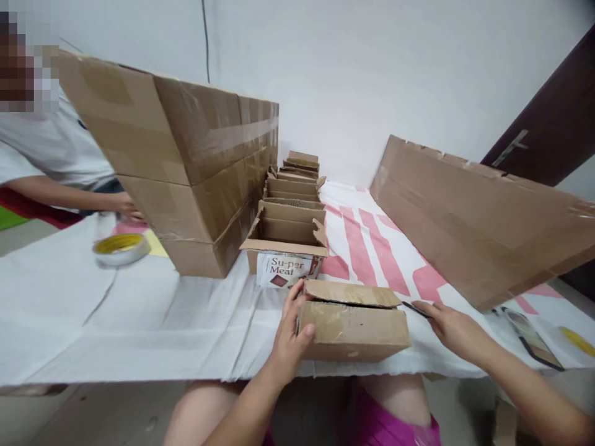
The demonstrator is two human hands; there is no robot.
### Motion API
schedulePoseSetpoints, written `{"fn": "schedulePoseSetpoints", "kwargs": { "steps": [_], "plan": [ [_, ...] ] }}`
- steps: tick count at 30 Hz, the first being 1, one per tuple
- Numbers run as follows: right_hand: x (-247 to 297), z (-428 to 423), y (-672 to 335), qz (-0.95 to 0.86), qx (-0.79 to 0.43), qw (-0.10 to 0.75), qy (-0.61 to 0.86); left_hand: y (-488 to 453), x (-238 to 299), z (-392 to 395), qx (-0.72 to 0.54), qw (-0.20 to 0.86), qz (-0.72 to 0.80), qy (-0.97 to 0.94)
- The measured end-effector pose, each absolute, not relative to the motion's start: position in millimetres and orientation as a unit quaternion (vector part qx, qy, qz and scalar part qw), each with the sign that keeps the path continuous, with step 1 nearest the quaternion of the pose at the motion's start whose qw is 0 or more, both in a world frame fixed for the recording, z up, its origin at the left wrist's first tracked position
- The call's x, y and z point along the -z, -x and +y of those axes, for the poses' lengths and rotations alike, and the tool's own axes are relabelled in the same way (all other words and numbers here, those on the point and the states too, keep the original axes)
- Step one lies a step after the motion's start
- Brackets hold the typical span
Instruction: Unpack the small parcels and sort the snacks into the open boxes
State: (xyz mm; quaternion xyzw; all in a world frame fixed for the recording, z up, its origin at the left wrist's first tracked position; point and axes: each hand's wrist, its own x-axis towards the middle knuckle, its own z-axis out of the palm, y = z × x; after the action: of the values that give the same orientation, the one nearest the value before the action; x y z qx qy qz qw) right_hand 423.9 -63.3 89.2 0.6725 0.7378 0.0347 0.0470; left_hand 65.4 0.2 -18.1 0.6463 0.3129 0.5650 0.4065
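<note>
A small cardboard box (356, 328) rests at the table's front edge, its top flap (351, 292) slightly raised along a dark slit. Around the left end of this box my left hand (289, 337) is closed, thumb on the near face and fingers at the far corner. My right hand (453, 328) grips a thin dark cutter (415, 308), whose tip reaches the box's right end by the flap. Just beyond stands an open carton (290, 232) with a "Su-per Meal" label (287, 270) on its front.
More open cartons (295, 186) line up behind it. Stacked taped boxes (199, 161) form a wall on the left; a cardboard panel (478, 217) slants on the right. A tape roll (121, 248) lies left, near another person's hand (126, 205). A phone-like object (532, 341) lies right.
</note>
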Motion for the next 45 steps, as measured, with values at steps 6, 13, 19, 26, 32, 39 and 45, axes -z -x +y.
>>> {"fn": "schedulePoseSetpoints", "kwargs": {
  "steps": [6,13,19,26,32,39,45],
  "plan": [
    [-5.6,-65.4,-441.6,0.755,0.001,0.036,-0.655,-64.7,16.6,-1.7,-0.556,0.420,0.292,-0.655],
    [9.7,-60.2,-445.4,0.783,0.061,0.024,-0.618,-59.4,11.7,-4.1,-0.557,0.429,0.283,-0.652],
    [-36.8,-47.0,-429.6,0.778,-0.088,-0.118,-0.611,-58.0,12.3,-4.5,-0.572,0.436,0.268,-0.641],
    [-94.0,-51.3,-359.6,0.827,-0.121,-0.271,-0.477,-59.2,13.0,-2.9,-0.581,0.432,0.264,-0.637],
    [-103.0,-52.7,-309.8,0.876,-0.105,-0.266,-0.388,-61.3,14.1,-1.6,-0.598,0.424,0.259,-0.629],
    [-101.8,-31.8,-269.5,0.893,-0.135,-0.222,-0.368,-61.2,11.3,-3.3,-0.582,0.397,0.257,-0.662],
    [-100.8,-23.2,-257.7,0.920,-0.184,-0.132,-0.319,-61.2,8.0,-5.6,-0.579,0.394,0.252,-0.668]
  ]
}}
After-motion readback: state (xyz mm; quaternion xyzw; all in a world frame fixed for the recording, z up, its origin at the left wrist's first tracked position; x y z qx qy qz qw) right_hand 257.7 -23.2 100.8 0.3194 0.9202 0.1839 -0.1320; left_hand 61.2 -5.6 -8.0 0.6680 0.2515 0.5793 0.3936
